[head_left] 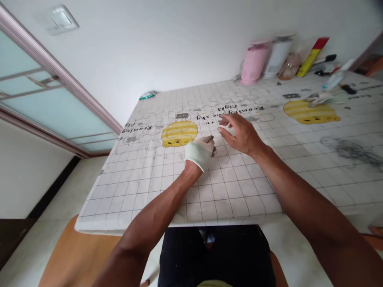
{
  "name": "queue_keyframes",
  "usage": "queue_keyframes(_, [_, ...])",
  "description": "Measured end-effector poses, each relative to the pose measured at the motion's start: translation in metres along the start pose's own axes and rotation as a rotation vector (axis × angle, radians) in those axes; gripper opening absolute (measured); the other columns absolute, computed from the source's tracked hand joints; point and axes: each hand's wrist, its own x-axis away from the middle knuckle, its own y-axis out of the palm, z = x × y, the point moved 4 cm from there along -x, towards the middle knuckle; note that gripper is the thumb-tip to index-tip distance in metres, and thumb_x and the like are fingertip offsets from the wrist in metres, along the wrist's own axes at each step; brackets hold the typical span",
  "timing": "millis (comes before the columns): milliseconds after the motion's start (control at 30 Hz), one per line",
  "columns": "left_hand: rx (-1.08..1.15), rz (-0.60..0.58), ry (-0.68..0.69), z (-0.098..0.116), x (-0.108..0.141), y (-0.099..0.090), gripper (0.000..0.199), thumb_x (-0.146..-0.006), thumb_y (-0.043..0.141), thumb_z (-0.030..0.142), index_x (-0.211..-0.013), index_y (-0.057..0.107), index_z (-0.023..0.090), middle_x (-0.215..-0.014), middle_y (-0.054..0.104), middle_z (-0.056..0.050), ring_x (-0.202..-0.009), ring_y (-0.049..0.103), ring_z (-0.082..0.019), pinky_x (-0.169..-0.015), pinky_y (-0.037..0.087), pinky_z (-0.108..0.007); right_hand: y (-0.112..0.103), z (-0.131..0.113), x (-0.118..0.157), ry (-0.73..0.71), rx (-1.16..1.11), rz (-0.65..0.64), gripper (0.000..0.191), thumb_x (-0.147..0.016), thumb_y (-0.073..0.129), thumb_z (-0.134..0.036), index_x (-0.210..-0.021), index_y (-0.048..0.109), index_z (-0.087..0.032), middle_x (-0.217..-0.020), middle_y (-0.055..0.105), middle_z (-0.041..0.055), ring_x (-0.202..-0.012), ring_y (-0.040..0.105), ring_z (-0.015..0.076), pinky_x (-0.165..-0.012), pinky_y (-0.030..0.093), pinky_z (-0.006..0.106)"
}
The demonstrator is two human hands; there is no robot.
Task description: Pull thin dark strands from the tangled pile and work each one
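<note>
A pale glove with greyish fingertips covers my left hand (202, 150), which rests low over the table (143, 167) just right of a printed yellow bear. Its fingers are curled together; whether anything lies inside them is too small to tell. My right hand (239, 133) is bare and hovers to the right of the glove, thumb and fingers apart, with nothing between them. The two hands do not touch. A thin loop, perhaps thread, lies on the cloth below my right hand.
Along the wall stand a pink cylinder (254, 63), a white cylinder (278, 56) and a yellow-red box (312, 57). A crumpled glove (332, 95) lies at the right, above a dark thread tangle (353, 150). A green-white item (148, 95) sits at the far left corner.
</note>
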Motion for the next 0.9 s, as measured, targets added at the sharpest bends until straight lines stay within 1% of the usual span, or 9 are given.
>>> queue_keyframes(33, [0.013, 0.014, -0.004, 0.001, 0.001, 0.0, 0.041, -0.1, 0.051, 0.022, -0.134, 0.074, 0.018, -0.074, 0.067, -0.001, -0.058, 0.061, -0.011, -0.06, 0.051, -0.023, -0.006, 0.001, 0.001, 0.032, -0.021, 0.049, 0.035, -0.104, 0.06, -0.03, -0.138, 0.06, -0.022, -0.115, 0.072, 0.011, -0.101, 0.067, 0.0273, -0.088, 0.056, 0.044])
queue_keyframes(100, [0.026, 0.031, -0.004, 0.003, 0.001, -0.001, 0.042, -0.1, 0.052, 0.023, -0.135, 0.074, 0.018, -0.074, 0.067, 0.0, -0.058, 0.061, -0.01, -0.06, 0.051, -0.022, -0.014, 0.0, 0.004, 0.058, -0.051, 0.083, 0.037, -0.103, 0.061, -0.026, -0.139, 0.06, -0.024, -0.116, 0.073, 0.01, -0.098, 0.068, 0.0264, -0.087, 0.058, 0.043])
queue_keyframes(167, [0.034, 0.035, -0.003, 0.003, 0.002, -0.001, 0.042, -0.1, 0.052, 0.023, -0.137, 0.073, 0.018, -0.074, 0.066, 0.0, -0.057, 0.06, -0.01, -0.06, 0.05, -0.022, -0.015, -0.003, 0.007, 0.05, -0.064, 0.047, 0.037, -0.101, 0.063, -0.025, -0.138, 0.062, -0.025, -0.115, 0.073, 0.0092, -0.098, 0.068, 0.0262, -0.087, 0.059, 0.044])
queue_keyframes(333, [-0.046, 0.001, 0.023, 0.003, 0.004, 0.0, 0.041, -0.099, 0.054, 0.024, -0.134, 0.075, 0.02, -0.077, 0.071, 0.0, -0.058, 0.062, -0.01, -0.062, 0.052, -0.021, -0.005, -0.008, 0.01, 0.008, -0.073, -0.06, 0.033, -0.104, 0.06, -0.022, -0.135, 0.067, -0.026, -0.114, 0.076, 0.0096, -0.109, 0.069, 0.028, -0.094, 0.059, 0.048])
queue_keyframes(500, [-0.133, -0.059, 0.071, 0.0, 0.002, 0.002, 0.041, -0.099, 0.052, 0.025, -0.132, 0.076, 0.02, -0.078, 0.073, 0.0, -0.06, 0.064, -0.011, -0.063, 0.052, -0.022, 0.0, -0.005, 0.008, -0.027, -0.082, -0.09, 0.028, -0.107, 0.053, -0.022, -0.12, 0.077, -0.025, -0.105, 0.079, 0.0086, -0.097, 0.07, 0.0256, -0.086, 0.06, 0.045])
queue_keyframes(700, [-0.223, -0.06, 0.084, -0.005, 0.0, 0.006, 0.04, -0.098, 0.055, 0.028, -0.131, 0.077, 0.023, -0.078, 0.073, 0.0, -0.06, 0.063, -0.011, -0.067, 0.053, -0.023, -0.002, -0.001, 0.008, -0.025, -0.097, -0.139, 0.032, -0.107, 0.047, -0.022, -0.107, 0.079, -0.025, -0.1, 0.079, 0.007, -0.097, 0.07, 0.0253, -0.084, 0.058, 0.044])
queue_keyframes(800, [-0.122, -0.028, 0.054, -0.004, 0.0, 0.006, 0.04, -0.098, 0.054, 0.026, -0.131, 0.077, 0.021, -0.078, 0.072, -0.001, -0.059, 0.062, -0.01, -0.064, 0.052, -0.022, -0.008, 0.001, 0.005, 0.084, -0.149, -0.117, 0.022, -0.103, 0.059, -0.03, -0.116, 0.077, -0.027, -0.106, 0.079, 0.0066, -0.101, 0.07, 0.0261, -0.09, 0.058, 0.045])
queue_keyframes(867, [-0.035, 0.013, 0.035, -0.001, 0.0, 0.003, 0.041, -0.099, 0.053, 0.026, -0.133, 0.075, 0.019, -0.08, 0.072, -0.001, -0.06, 0.062, -0.01, -0.063, 0.053, -0.022, -0.015, 0.006, 0.004, 0.248, -0.217, -0.024, 0.03, -0.099, 0.068, -0.039, -0.126, 0.073, -0.026, -0.113, 0.078, 0.0074, -0.102, 0.071, 0.0259, -0.09, 0.059, 0.045])
queue_keyframes(900, [-0.002, 0.037, 0.029, 0.0, 0.0, 0.001, 0.041, -0.1, 0.052, 0.025, -0.134, 0.075, 0.019, -0.081, 0.072, -0.001, -0.061, 0.063, -0.01, -0.063, 0.053, -0.021, -0.017, 0.008, 0.005, 0.346, -0.26, 0.019, 0.034, -0.098, 0.07, -0.043, -0.126, 0.072, -0.025, -0.113, 0.078, 0.0078, -0.099, 0.071, 0.0253, -0.087, 0.059, 0.044])
